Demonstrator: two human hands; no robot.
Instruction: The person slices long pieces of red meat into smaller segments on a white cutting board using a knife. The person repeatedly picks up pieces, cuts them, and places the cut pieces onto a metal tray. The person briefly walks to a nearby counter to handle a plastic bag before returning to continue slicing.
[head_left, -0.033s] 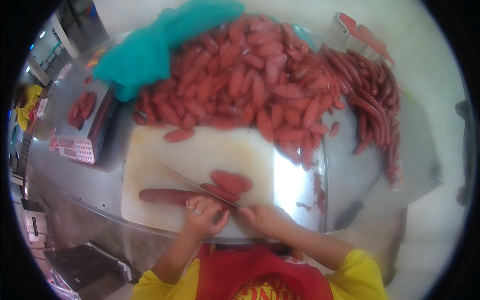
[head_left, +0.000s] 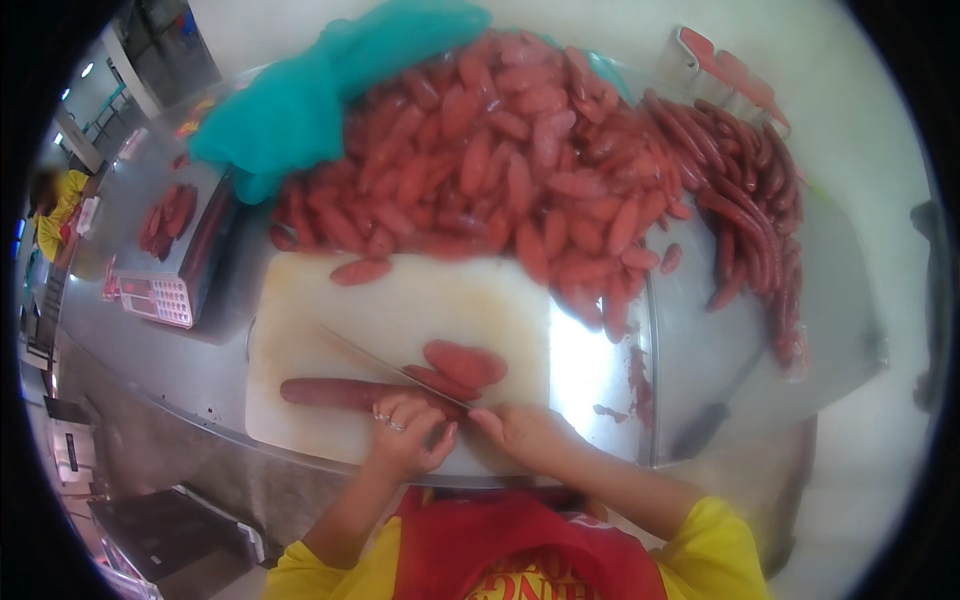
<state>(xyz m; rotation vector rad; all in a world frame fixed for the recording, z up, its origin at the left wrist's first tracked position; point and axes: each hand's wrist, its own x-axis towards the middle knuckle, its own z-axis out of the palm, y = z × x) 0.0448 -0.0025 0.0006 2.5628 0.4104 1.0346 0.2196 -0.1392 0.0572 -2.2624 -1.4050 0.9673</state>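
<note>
The long sausage (head_left: 325, 393) lies on the cutting board (head_left: 480, 300), toward the board's near edge. Its long axis runs nearly parallel to that edge, dipping slightly toward the right; the rounded end points at the board's left side, and the other end is by the left hand (head_left: 408, 437) and the knife (head_left: 390, 364).

The sausage looks fairly heavy for its girth and firm but yielding, with a moist skin likely to slip or roll. The best hold seems to be from above, close behind the blade, with fingertips tucked back.

The left hand's fingers are bent and bunched together over the sausage, with the thumb on the near side; a dark bit shows in the gap there, and I cannot tell what it is. The right hand (head_left: 530, 438) holds the knife near the board's near right part, thumb stretched toward the blade; I cannot tell how its other fingers close. The blade slants toward the board's far left corner.

Cut slices (head_left: 465, 364) sit right of the board's middle, beyond the blade. 1 loose slice (head_left: 361, 271) rests at the board's far edge, just short of the slice heap (head_left: 480, 150) beyond it.
</note>
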